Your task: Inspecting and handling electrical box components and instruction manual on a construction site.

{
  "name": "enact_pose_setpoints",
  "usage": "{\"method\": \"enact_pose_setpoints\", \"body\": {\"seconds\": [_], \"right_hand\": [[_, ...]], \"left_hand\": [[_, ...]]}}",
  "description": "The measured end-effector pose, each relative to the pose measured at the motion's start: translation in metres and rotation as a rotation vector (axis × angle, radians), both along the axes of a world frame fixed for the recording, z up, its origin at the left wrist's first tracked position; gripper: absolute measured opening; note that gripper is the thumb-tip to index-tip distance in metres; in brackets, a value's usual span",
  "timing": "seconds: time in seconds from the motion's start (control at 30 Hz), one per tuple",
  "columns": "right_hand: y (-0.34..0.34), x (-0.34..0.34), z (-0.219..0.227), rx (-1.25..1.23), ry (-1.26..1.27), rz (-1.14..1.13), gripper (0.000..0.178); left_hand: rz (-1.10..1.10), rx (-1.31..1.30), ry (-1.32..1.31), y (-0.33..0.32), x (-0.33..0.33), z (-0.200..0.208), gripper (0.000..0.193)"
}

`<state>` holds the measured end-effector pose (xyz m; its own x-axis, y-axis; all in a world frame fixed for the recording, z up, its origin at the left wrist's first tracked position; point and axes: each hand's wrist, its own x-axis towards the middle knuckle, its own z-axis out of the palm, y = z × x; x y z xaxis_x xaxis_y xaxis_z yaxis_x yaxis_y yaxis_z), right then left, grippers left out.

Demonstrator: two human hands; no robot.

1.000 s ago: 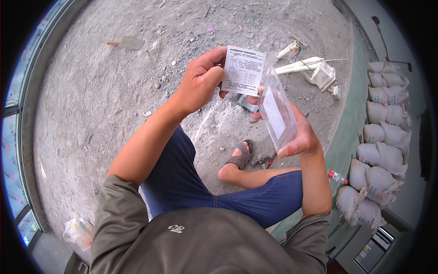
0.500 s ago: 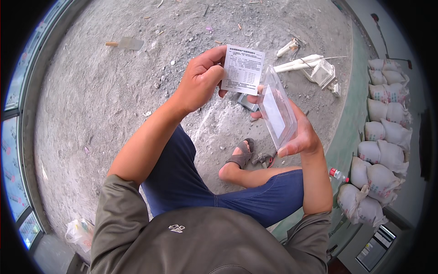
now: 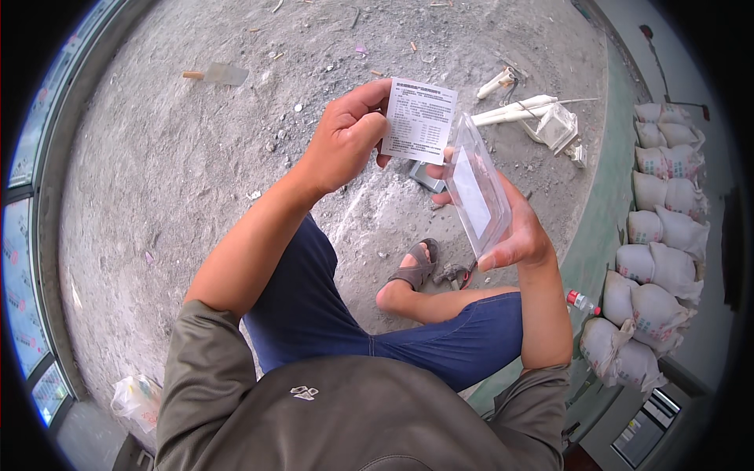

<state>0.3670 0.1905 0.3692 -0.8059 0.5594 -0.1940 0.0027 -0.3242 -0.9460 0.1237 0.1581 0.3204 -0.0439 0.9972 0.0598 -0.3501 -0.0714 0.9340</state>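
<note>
A white printed instruction leaflet point(image 3: 421, 120) is pinched by its left edge between the thumb and fingers of my left hand point(image 3: 351, 133). My right hand point(image 3: 522, 237) grips a clear plastic case point(image 3: 481, 192) that is tilted on its side, with the thumb at its lower end and fingers behind it. A white piece shows on or inside the case. The leaflet's lower right corner comes close to the case's upper end; whether they touch I cannot tell. Below the leaflet, partly covered by the case and my fingers, lies a grey box-like object point(image 3: 425, 176) on the ground.
White pipes point(image 3: 518, 109) and a white electrical box point(image 3: 558, 128) lie on the dusty ground at the far right. A trowel-like scraper point(image 3: 224, 74) lies far left. Filled sacks point(image 3: 658, 271) line the right wall, near a bottle point(image 3: 583, 301). A plastic bag point(image 3: 137, 402) sits at lower left.
</note>
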Motion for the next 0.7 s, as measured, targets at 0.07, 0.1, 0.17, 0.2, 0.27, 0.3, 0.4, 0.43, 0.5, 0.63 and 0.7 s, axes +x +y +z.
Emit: {"method": "enact_pose_setpoints", "body": {"seconds": [0.07,0.1,0.17,0.2,0.27,0.3,0.4,0.43,0.5,0.63,0.7], "right_hand": [[0.0001,-0.0001,0.0002,0.006,0.000,0.006,0.128],[0.0001,-0.0004,0.0004,0.006,0.001,0.007,0.128],[-0.0002,-0.0010,0.0009,0.008,0.000,0.010,0.127],[-0.0004,-0.0012,0.0009,0.007,0.000,0.011,0.127],[-0.0006,-0.0015,0.0011,0.009,-0.001,0.011,0.127],[-0.0006,-0.0016,0.0013,0.009,-0.002,0.011,0.127],[-0.0007,-0.0018,0.0011,0.008,-0.005,0.006,0.127],[-0.0006,-0.0016,0.0007,0.008,-0.003,0.008,0.127],[-0.0004,-0.0014,0.0004,0.009,-0.002,0.010,0.127],[-0.0007,-0.0003,-0.0002,0.013,0.001,0.003,0.126],[-0.0007,-0.0007,-0.0014,0.010,0.006,0.003,0.126]], "left_hand": [[0.006,-0.005,-0.001,0.0001,0.0000,-0.0001,0.046],[0.004,-0.004,0.002,0.0003,-0.0007,-0.0007,0.046],[0.002,-0.004,0.006,0.0002,-0.0020,-0.0013,0.046],[-0.008,-0.005,0.002,0.0000,-0.0027,-0.0012,0.046],[-0.017,-0.006,-0.002,-0.0002,-0.0031,-0.0008,0.046],[-0.015,-0.002,0.002,-0.0003,-0.0029,-0.0004,0.046],[-0.011,0.004,0.015,0.0001,-0.0032,-0.0010,0.046],[-0.009,0.006,0.024,0.0003,-0.0033,-0.0013,0.046],[-0.032,-0.006,0.052,0.0000,-0.0057,-0.0001,0.049],[-0.067,0.008,0.084,0.0005,-0.0068,0.0020,0.052],[-0.069,0.008,0.090,0.0001,-0.0085,0.0008,0.052]]}}
